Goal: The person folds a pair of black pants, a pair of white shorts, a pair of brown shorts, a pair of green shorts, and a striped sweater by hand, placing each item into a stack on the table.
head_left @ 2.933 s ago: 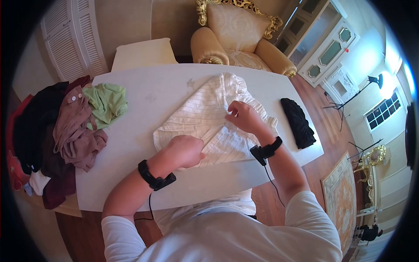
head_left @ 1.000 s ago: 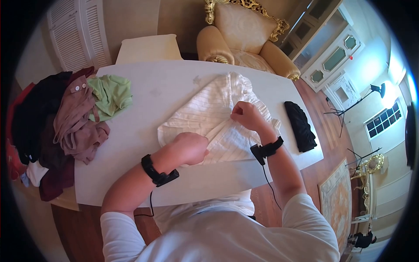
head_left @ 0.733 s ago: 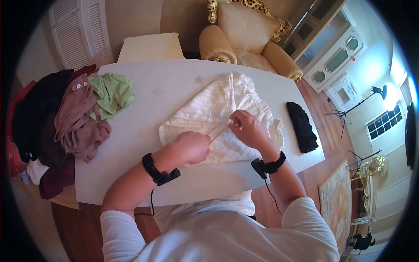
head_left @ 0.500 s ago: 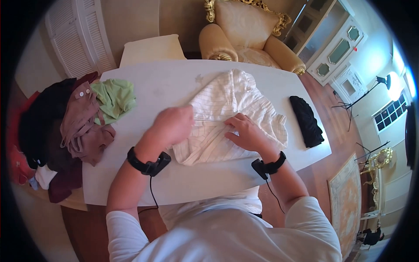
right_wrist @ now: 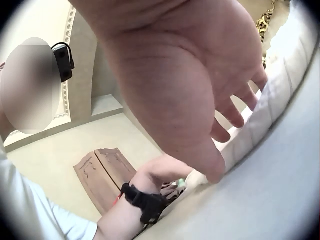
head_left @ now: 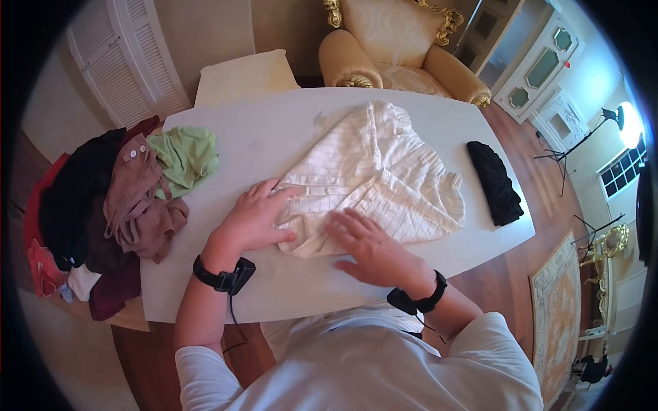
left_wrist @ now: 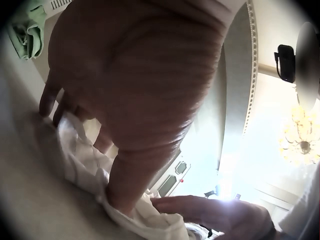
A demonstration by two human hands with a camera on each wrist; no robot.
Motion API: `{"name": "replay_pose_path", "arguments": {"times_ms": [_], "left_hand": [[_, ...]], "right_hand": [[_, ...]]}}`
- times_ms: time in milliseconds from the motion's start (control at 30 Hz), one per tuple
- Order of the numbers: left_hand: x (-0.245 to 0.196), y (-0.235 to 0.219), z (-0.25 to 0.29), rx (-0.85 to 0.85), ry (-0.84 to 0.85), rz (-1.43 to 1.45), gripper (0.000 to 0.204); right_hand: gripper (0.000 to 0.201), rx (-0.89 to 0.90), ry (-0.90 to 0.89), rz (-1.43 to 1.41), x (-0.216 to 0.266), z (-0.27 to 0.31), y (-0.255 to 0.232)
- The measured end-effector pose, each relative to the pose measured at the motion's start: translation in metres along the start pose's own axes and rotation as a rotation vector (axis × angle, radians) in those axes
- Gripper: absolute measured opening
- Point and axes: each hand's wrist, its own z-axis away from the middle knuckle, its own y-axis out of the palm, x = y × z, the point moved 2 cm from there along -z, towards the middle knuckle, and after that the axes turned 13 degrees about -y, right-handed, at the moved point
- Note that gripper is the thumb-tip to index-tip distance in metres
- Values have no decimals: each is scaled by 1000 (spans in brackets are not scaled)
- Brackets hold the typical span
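Note:
A white, thinly striped garment (head_left: 411, 185) with a gathered edge on its right lies folded on the white table (head_left: 233, 157). My left hand (head_left: 257, 218) is at its left corner, fingers spread and thumb apart. In the left wrist view, the fingertips and thumb of this hand (left_wrist: 135, 85) come down on the bunched white cloth (left_wrist: 80, 155). My right hand (head_left: 370, 252) lies flat over the garment's near edge, its fingers extended. The right wrist view shows the palm of that hand (right_wrist: 190, 85) with straight fingers along the cloth (right_wrist: 265, 115).
A heap of clothes with a brown garment (head_left: 133, 192) and a green one (head_left: 185, 161) covers the table's left end. A folded black garment (head_left: 493, 183) lies near the right edge. Behind the table stand a gold armchair (head_left: 394, 44) and a cream-covered stand (head_left: 243, 75).
My left hand has let go of the near part and moved out to the garment's left corner, spreading its fingers. My right hand has come down from the middle to the near edge, fingers straightened.

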Motion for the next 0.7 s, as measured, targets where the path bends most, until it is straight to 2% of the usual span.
{"name": "replay_pose_path", "arguments": {"times_ms": [33,67,167,267,333,467,567,667,700], "left_hand": [[1,0,1,-15,-1,6,88],[3,-1,2,-33,-1,11,88],[-3,-9,0,-96,-211,200,77],[11,4,-11,-171,-310,355,64],[20,14,-17,-145,-308,402,59],[27,18,-21,-90,-282,438,54],[26,16,-21,-13,-284,480,46],[13,7,-17,-51,-317,515,38],[16,11,-18,-100,-267,503,37]], "right_hand": [[68,76,6,-15,4,2,6],[68,64,14,-12,6,3,8],[68,28,21,-14,11,0,7],[69,-11,2,-58,18,-8,14],[69,-54,-23,-108,25,-16,23],[85,-46,13,-12,35,-32,31],[89,-43,52,50,34,-42,35],[85,-57,78,46,34,-50,33],[83,-35,74,84,34,-53,34]]}}
